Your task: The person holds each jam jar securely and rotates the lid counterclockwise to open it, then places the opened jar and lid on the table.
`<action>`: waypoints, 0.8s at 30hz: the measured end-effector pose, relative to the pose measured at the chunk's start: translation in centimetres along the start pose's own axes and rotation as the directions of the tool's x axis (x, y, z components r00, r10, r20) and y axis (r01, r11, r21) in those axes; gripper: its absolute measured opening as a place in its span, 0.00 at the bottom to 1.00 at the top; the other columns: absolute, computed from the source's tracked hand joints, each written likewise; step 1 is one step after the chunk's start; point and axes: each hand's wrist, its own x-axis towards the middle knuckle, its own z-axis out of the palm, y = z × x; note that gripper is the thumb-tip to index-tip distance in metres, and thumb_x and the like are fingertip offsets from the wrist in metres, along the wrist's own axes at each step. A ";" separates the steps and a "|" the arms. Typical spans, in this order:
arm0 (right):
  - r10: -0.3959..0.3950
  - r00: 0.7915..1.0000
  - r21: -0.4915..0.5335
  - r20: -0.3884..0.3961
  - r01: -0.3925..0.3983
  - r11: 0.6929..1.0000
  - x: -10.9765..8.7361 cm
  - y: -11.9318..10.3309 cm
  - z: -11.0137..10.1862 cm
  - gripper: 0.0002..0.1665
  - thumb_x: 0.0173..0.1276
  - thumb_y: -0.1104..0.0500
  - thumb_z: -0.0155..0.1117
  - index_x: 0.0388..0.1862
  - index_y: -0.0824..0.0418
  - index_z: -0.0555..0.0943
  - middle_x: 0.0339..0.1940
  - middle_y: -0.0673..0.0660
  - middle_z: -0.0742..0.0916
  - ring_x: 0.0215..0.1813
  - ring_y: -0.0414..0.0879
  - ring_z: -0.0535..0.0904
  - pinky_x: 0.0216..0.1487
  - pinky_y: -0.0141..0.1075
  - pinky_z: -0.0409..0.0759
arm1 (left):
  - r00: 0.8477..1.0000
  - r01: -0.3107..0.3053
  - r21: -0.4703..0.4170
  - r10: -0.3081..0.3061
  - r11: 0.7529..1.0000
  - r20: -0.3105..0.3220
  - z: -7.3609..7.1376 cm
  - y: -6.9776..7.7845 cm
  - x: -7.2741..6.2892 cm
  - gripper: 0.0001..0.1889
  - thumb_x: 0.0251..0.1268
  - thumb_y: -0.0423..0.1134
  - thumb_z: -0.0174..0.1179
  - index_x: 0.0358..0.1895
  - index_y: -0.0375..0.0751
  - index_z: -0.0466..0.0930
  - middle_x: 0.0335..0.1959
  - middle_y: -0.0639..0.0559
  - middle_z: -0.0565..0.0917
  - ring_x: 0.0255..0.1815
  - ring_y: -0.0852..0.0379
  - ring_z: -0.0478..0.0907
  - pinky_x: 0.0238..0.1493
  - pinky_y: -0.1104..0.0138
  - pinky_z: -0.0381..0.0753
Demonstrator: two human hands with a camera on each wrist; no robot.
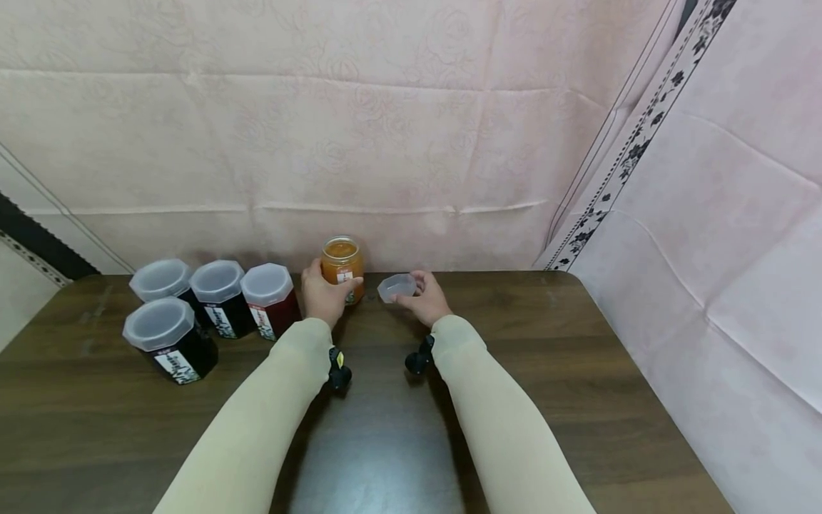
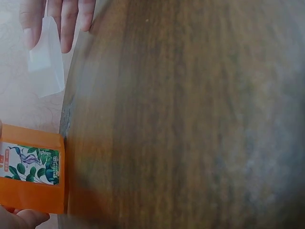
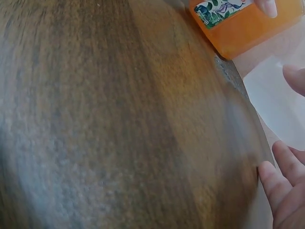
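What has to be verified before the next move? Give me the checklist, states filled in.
1. Left hand grips the orange jar: ok.
2. Orange jar upright on the table: ok.
3. Right hand holds the clear lid: ok.
4. Clear lid over the orange jar: not ok; it is apart, to the jar's right.
5. Red jar capped: ok.
6. Anything transparent sealing the orange jar's mouth: cannot tell.

Four lidded jars (image 1: 223, 307) on brown table's (image 1: 565, 400) left; pink floral cloth (image 1: 385, 143) behind.
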 end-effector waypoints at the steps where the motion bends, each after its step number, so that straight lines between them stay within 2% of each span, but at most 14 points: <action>1: 0.002 1.000 -0.001 0.002 -0.002 1.000 0.0 0.0 0.0 0.38 0.61 0.62 0.70 0.68 0.62 0.63 0.67 0.62 0.72 0.69 0.55 0.68 0.67 0.44 0.69 | 1.000 0.000 0.000 0.000 1.000 0.000 0.0 0.0 0.0 0.38 0.57 0.45 0.70 0.68 0.41 0.62 0.63 0.40 0.67 0.66 0.44 0.65 0.70 0.52 0.62; 12: -0.007 1.000 -0.014 0.014 0.007 1.000 -0.2 -0.4 0.1 0.39 0.61 0.62 0.70 0.68 0.64 0.63 0.68 0.61 0.72 0.69 0.55 0.67 0.68 0.44 0.68 | 1.000 0.020 -0.010 -0.020 1.000 0.005 0.0 -0.2 0.0 0.39 0.56 0.44 0.71 0.68 0.41 0.61 0.64 0.41 0.66 0.67 0.45 0.64 0.71 0.53 0.61; 17: -0.009 1.000 -0.033 0.021 0.010 0.999 0.2 -0.1 0.2 0.39 0.60 0.62 0.70 0.68 0.63 0.63 0.68 0.61 0.71 0.69 0.55 0.68 0.68 0.44 0.68 | 0.999 0.031 0.005 -0.031 0.999 0.032 0.0 -0.2 0.0 0.39 0.56 0.45 0.70 0.68 0.43 0.60 0.64 0.41 0.66 0.67 0.44 0.65 0.71 0.52 0.61; 24: -0.019 1.000 -0.053 0.024 0.020 0.998 0.9 0.5 0.4 0.40 0.60 0.61 0.71 0.68 0.63 0.63 0.69 0.62 0.71 0.69 0.56 0.68 0.67 0.45 0.69 | 0.999 0.010 -0.002 -0.010 1.000 0.042 0.0 -0.1 -0.2 0.40 0.56 0.43 0.71 0.68 0.40 0.59 0.63 0.39 0.64 0.66 0.44 0.64 0.71 0.52 0.61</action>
